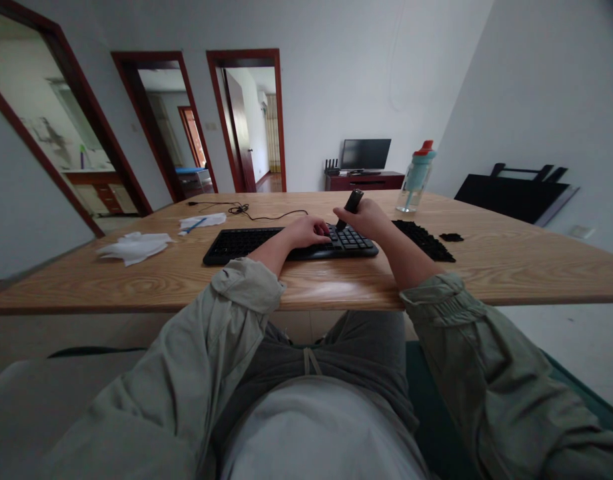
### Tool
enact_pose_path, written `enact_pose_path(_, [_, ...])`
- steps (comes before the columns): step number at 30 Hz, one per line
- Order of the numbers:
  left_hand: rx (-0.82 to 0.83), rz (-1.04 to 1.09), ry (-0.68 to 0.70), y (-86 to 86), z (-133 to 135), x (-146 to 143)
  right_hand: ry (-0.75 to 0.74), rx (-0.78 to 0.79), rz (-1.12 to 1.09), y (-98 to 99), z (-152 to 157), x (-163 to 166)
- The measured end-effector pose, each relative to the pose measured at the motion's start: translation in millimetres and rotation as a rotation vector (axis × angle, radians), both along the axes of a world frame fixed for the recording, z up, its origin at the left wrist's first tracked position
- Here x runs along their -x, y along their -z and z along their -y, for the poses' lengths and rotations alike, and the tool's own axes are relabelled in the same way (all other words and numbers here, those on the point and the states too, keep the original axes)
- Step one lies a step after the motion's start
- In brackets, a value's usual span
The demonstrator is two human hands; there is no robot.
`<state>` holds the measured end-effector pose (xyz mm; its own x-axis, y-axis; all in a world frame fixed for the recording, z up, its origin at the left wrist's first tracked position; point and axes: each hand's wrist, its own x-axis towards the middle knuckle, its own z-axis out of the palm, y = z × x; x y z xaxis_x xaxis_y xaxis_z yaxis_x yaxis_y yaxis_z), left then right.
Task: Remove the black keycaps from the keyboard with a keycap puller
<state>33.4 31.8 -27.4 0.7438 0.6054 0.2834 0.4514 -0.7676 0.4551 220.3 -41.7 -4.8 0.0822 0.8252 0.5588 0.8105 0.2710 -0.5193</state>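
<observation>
A black keyboard [246,243] lies on the wooden table [336,283] in front of me. My left hand [306,231] rests on its right half with the fingers curled down onto the keys. My right hand [364,219] is closed around a small black tool [350,204], tilted with its lower tip touching the keys near the keyboard's right end. To the right of the keyboard lies a row of loose black keycaps [426,240], with a few more keycaps [451,237] apart from it.
A clear bottle with a teal and red lid [415,177] stands at the back right. Crumpled white tissues [134,247], a paper with a blue pen [201,221] and the keyboard's black cable [246,211] lie on the left. Doorways and a TV stand are behind.
</observation>
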Motion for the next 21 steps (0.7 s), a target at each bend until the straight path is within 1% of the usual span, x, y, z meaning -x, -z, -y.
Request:
enact_pose_path(4, [-0.028, 0.002, 0.012, 1.2, 0, -1, -0.064, -0.018, 0.028, 2.2, 3, 0])
enact_pose_path(7, [-0.037, 0.0, 0.009, 1.8, -1, -1, -0.08, -0.025, 0.048, 2.1, 5, 0])
enact_pose_path(9, [-0.032, -0.006, 0.007, 2.3, -1, -1, -0.032, -0.008, 0.06, 1.1, 4, 0])
enact_pose_path(12, [-0.019, -0.011, 0.007, 3.2, -3, -2, 0.133, 0.024, 0.033, 0.4, 0, -3])
enact_pose_path(14, [-0.025, -0.017, -0.008, 3.5, -4, -2, 0.198, 0.044, -0.025, 1.8, -5, -5])
enact_pose_path(18, [-0.048, -0.017, -0.027, 2.7, -3, -3, 0.189, 0.13, -0.178, 6.7, -14, -10])
enact_pose_path(21, [-0.048, -0.013, -0.018, 1.8, -2, -2, 0.167, 0.125, -0.194, 7.7, -14, -8])
